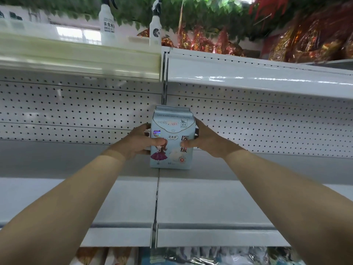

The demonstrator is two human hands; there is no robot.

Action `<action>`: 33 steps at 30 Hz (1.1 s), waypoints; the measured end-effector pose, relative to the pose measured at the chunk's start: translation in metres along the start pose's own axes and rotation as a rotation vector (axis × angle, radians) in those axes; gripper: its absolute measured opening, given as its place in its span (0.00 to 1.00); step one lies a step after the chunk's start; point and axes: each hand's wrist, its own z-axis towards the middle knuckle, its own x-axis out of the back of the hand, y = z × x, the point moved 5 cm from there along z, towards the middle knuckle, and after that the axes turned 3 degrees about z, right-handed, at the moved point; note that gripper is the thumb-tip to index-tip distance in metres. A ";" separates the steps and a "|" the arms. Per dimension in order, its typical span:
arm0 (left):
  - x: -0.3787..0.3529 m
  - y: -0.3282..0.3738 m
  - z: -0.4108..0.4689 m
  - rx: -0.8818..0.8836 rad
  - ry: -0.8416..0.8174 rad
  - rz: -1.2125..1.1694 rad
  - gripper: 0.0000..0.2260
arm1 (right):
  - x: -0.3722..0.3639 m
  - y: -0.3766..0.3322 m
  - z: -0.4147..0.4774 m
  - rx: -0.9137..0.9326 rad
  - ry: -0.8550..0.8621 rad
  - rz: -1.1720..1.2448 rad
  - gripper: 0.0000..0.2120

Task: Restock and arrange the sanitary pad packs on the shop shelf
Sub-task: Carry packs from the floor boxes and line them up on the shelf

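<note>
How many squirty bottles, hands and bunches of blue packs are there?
White plastic spray bottles: 2
Bare hands: 2, left hand and right hand
Bunch of pale blue sanitary pad packs, gripped by both hands: 1; packs behind the front one too hidden to count
Total: 5

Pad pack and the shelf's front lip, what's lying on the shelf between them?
Nothing: in the head view the shelf is bare from the pad pack to its front lip, apart from the panel seam.
</note>
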 end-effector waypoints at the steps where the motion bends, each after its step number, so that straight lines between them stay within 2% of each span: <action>1: 0.000 0.000 0.001 -0.003 0.002 0.001 0.30 | 0.001 0.003 0.001 -0.009 0.008 -0.016 0.50; 5: -0.004 0.000 0.003 0.010 -0.040 0.059 0.24 | 0.002 0.007 0.001 -0.014 0.026 -0.108 0.41; 11: -0.006 0.000 -0.002 0.030 -0.070 0.068 0.17 | -0.002 0.004 -0.001 0.015 -0.021 -0.142 0.36; 16: -0.006 0.000 -0.001 0.036 -0.059 0.078 0.17 | -0.008 0.005 -0.005 0.003 -0.070 -0.089 0.34; 21: -0.008 0.002 -0.005 0.025 -0.058 0.084 0.16 | -0.009 0.009 -0.009 -0.020 -0.044 -0.061 0.32; 28: 0.002 0.005 -0.013 0.040 -0.059 0.055 0.14 | -0.024 -0.005 -0.012 -0.005 -0.021 -0.072 0.19; 33: 0.005 0.003 -0.011 0.064 -0.075 0.060 0.14 | -0.030 -0.005 -0.009 -0.018 0.012 -0.075 0.23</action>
